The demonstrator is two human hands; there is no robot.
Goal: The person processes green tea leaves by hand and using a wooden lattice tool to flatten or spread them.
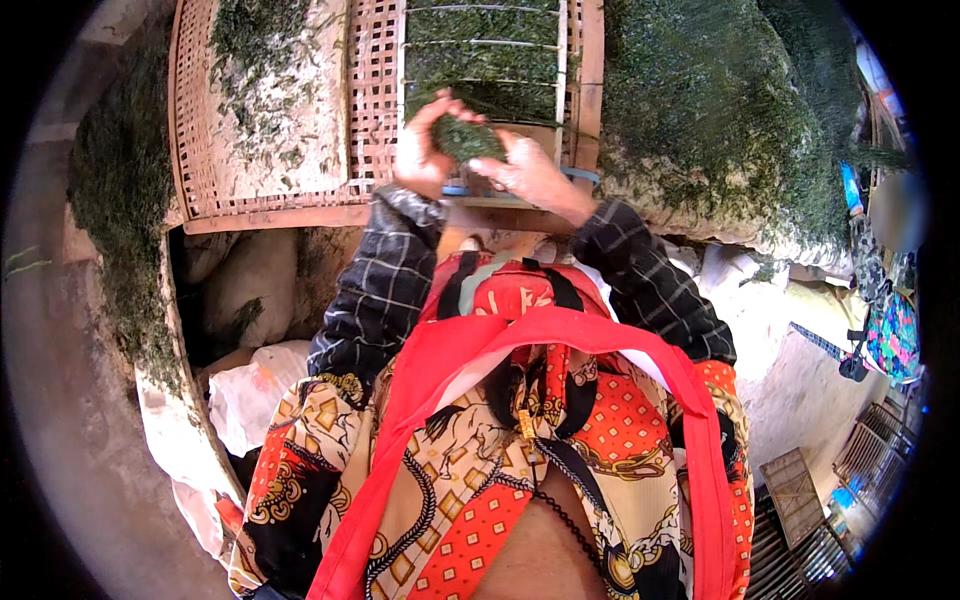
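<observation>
Between my two hands is a clump of dark green shredded leaves (466,140). My left hand (420,155) cups the clump from its left side, with the fingertips curled over its top. My right hand (535,178) presses against the lower right side of the clump, its fingers bent. Just beyond the hands lies a rectangular frame with pale crossbars (484,42), spread with more of the same green shreds. A blue band (583,174) shows at the frame's near right corner, close to my right wrist.
A lattice tray (372,120) in a wooden frame surrounds the work area, with a pale board (290,165) strewn with shreds on its left. Green shreds are heaped (700,110) on the right. Below the tray at left sits a white plastic bag (258,395).
</observation>
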